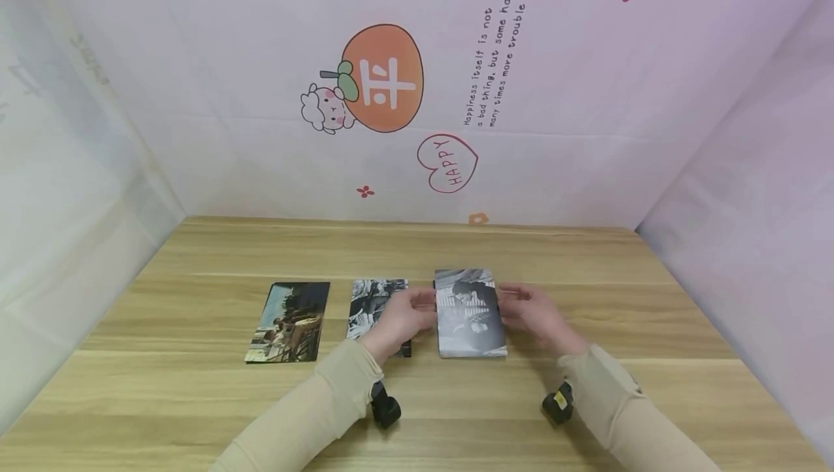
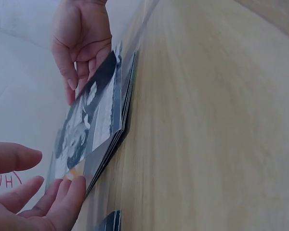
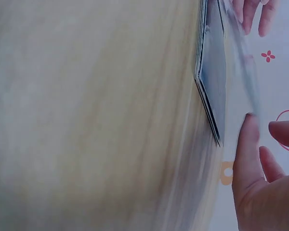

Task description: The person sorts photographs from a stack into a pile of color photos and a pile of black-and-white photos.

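Note:
A stack of photo cards point(image 1: 469, 313) topped by a black-and-white picture lies on the wooden table point(image 1: 456, 247), right of centre. My left hand point(image 1: 405, 316) touches its left edge and my right hand point(image 1: 531, 313) its right edge, fingers fairly straight. The left wrist view shows the stack point(image 2: 94, 120) slightly fanned, with the left hand's fingertips point(image 2: 67, 192) at its near corner and the right hand point(image 2: 82, 43) at the far edge. In the right wrist view the right hand point(image 3: 260, 178) meets the stack point(image 3: 214, 82), and the left hand's fingers point(image 3: 253, 12) show beyond it.
A black-and-white photo point(image 1: 374, 302) lies just left of the stack, partly under my left hand. A colour photo point(image 1: 288, 322) lies further left. Pale printed cloth walls point(image 1: 391, 95) close off the back and both sides.

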### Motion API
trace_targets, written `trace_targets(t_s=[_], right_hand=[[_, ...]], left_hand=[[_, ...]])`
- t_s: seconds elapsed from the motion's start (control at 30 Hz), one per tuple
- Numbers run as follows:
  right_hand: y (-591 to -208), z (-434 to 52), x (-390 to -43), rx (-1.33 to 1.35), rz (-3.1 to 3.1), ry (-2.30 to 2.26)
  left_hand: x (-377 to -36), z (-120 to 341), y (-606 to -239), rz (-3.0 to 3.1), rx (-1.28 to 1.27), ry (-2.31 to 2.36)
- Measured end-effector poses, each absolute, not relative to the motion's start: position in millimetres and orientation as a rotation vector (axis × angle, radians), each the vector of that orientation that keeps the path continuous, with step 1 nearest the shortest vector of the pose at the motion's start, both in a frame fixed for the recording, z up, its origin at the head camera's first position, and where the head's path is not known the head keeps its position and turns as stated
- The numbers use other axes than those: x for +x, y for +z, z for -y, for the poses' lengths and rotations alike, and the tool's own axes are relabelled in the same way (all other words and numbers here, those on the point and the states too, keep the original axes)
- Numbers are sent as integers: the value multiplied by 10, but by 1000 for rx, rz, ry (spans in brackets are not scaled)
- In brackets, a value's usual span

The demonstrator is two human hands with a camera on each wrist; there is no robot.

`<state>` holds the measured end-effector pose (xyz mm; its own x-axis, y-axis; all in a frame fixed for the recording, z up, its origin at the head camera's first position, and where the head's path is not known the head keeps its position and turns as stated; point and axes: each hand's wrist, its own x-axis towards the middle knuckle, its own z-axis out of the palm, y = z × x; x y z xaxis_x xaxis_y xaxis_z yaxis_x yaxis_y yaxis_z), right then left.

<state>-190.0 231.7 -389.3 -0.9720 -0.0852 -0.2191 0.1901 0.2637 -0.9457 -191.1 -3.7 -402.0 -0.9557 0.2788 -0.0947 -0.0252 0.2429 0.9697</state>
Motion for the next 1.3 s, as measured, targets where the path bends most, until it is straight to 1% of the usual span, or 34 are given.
trace_targets(t_s=[0.27,0.87,1.3], right_hand=[[-3916,-2238,-1888,152,-2313,-1797],[-3900,-1945,-1834,129,-2196,-1849],[-3940,-1730,-1845,37,-2159,-1870]], left_hand=[[-1906,101,-4028,-2253,230,1809],[-1820,429,-4080,-2238,232,1840],[-1801,644,-4134,-2179,81,1908]])
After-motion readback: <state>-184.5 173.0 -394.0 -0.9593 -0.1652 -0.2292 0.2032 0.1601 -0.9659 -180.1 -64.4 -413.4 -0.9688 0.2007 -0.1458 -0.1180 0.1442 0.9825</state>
